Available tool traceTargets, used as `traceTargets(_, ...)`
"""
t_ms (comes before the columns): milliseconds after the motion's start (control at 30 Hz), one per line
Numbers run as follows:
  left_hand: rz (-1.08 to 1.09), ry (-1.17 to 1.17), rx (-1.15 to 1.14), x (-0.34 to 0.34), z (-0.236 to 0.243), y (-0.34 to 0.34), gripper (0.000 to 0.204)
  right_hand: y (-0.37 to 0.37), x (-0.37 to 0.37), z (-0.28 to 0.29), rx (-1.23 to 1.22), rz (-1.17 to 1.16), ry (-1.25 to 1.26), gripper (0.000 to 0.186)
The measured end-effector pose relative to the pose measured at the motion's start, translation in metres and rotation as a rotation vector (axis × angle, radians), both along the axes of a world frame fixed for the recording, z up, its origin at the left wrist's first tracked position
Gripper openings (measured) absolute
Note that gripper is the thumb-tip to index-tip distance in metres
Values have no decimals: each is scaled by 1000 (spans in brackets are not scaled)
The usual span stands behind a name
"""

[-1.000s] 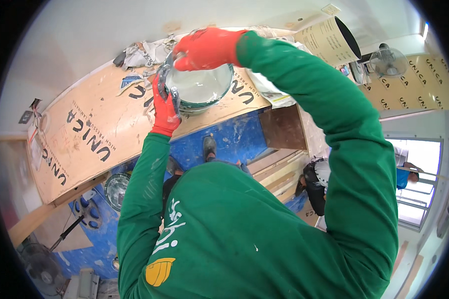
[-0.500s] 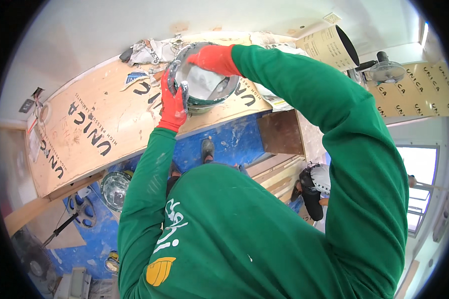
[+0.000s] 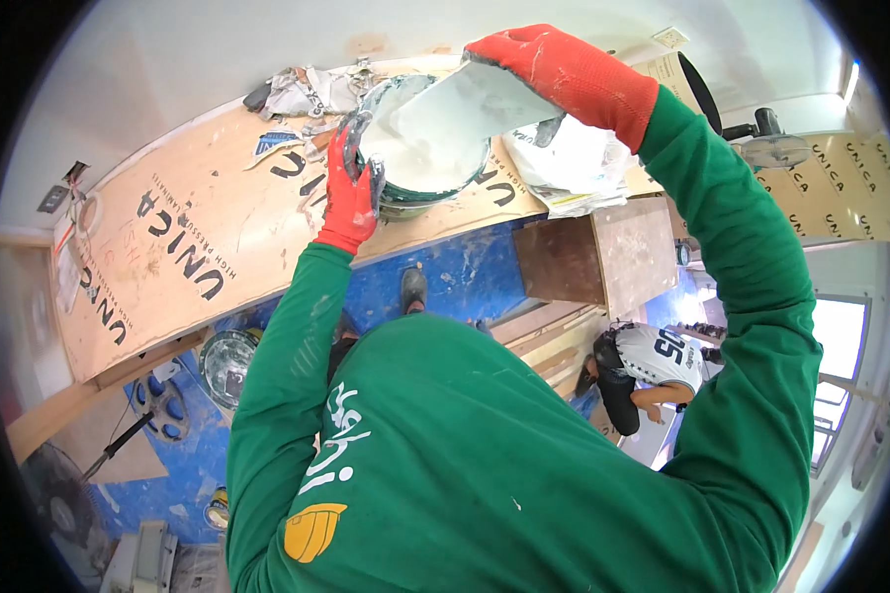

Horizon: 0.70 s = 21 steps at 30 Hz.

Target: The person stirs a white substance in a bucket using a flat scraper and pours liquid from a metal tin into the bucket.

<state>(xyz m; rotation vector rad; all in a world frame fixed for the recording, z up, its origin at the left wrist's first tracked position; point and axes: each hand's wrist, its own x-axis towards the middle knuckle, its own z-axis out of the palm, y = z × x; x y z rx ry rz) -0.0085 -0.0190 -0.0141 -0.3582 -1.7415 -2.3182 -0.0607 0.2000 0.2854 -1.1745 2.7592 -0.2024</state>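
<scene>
Here, bucket (image 3: 420, 198) against left fingers (image 3: 338, 158).

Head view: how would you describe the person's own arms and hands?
The long sleeves are green, the left one marked with pale smears. The left hand and right hand are red-gloved; dark, white-smeared coating shows on the left fingers.

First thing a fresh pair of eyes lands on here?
Probably the two bright red gloves up top: the right hand grips a broad, flat pale piece tilted over the bucket, while the left hand holds the bucket's left side. Next, the white paste inside that bucket, then the vivid blue floor covering below the bench.
</scene>
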Motion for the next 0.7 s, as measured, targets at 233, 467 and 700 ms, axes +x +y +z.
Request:
traceTargets(233,4,60,-40,2,11,-2,65,-27,-1,4,13,-194,-221,38)
traceTargets(467,12,108,-133,-2,6,-7,64,-57,-34,-113,137,-262,-90,53)
traceTargets(700,90,203,-343,-5,-6,-9,64,-78,-19,-120,178,-214,-280,55)
